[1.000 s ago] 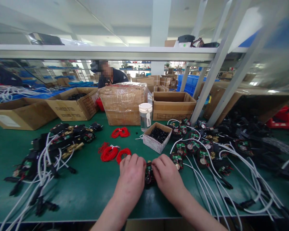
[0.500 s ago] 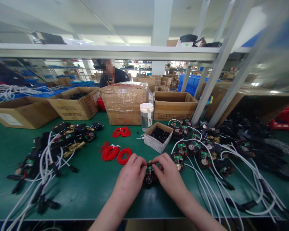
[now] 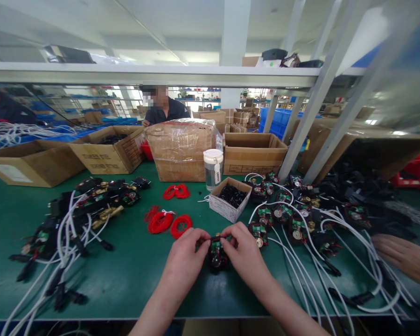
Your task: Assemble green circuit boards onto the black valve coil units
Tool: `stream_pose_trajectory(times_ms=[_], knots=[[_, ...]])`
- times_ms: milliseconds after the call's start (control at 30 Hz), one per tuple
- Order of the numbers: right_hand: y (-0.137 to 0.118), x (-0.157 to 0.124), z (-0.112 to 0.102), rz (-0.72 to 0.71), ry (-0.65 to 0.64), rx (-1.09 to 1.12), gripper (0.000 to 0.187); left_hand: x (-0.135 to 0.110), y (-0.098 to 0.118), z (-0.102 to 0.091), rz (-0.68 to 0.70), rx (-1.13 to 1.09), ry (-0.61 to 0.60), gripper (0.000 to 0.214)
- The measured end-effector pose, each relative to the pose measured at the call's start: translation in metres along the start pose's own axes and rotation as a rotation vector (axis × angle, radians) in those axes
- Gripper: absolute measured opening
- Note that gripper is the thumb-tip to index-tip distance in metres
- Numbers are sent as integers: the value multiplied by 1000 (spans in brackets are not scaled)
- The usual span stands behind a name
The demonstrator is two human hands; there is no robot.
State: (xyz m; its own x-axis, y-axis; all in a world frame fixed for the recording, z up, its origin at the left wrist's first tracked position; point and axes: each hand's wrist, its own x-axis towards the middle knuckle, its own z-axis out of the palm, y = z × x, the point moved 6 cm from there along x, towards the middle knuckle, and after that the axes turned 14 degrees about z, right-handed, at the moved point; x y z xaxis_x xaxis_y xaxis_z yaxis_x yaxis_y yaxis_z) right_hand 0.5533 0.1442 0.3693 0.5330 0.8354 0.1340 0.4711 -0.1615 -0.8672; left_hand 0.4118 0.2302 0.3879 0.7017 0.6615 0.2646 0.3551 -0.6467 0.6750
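Observation:
A small black device with a green circuit board point(image 3: 217, 255) stands on the green bench straight ahead of me. My left hand point(image 3: 189, 254) is closed at the device's upper left edge, thumb and forefinger pinched together. On the other side my right hand point(image 3: 243, 247) grips the upper right edge with thumb and fingers. A thin dark part runs between the fingertips along the top; its kind is too small to make out. Beyond my hands are coils of red wire point(image 3: 181, 227) and a small box of black parts point(image 3: 233, 198).
Similar devices with white cables lie in a heap at the left point(image 3: 91, 205) and another at the right point(image 3: 297, 228). A co-worker's hand point(image 3: 399, 254) reaches in at the right edge. Cardboard boxes point(image 3: 182, 154) and a clear bottle point(image 3: 213, 170) stand behind; a metal shelf frame point(image 3: 304, 116) rises at right.
My left hand has shifted slightly down and left, so more of the device's board shows. A co-worker's hand has come in at the right edge. The right hand has barely moved.

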Motion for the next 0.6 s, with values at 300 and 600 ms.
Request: stream_pose_trajectory(times_ms=[300,600], knots=[[5,2,1,-12,6,20,13,-4,-9,-1,-53,-121,3,26],[5,2,2,11,-9,34,13,-14,-17,11,-121,-287,-9,43]])
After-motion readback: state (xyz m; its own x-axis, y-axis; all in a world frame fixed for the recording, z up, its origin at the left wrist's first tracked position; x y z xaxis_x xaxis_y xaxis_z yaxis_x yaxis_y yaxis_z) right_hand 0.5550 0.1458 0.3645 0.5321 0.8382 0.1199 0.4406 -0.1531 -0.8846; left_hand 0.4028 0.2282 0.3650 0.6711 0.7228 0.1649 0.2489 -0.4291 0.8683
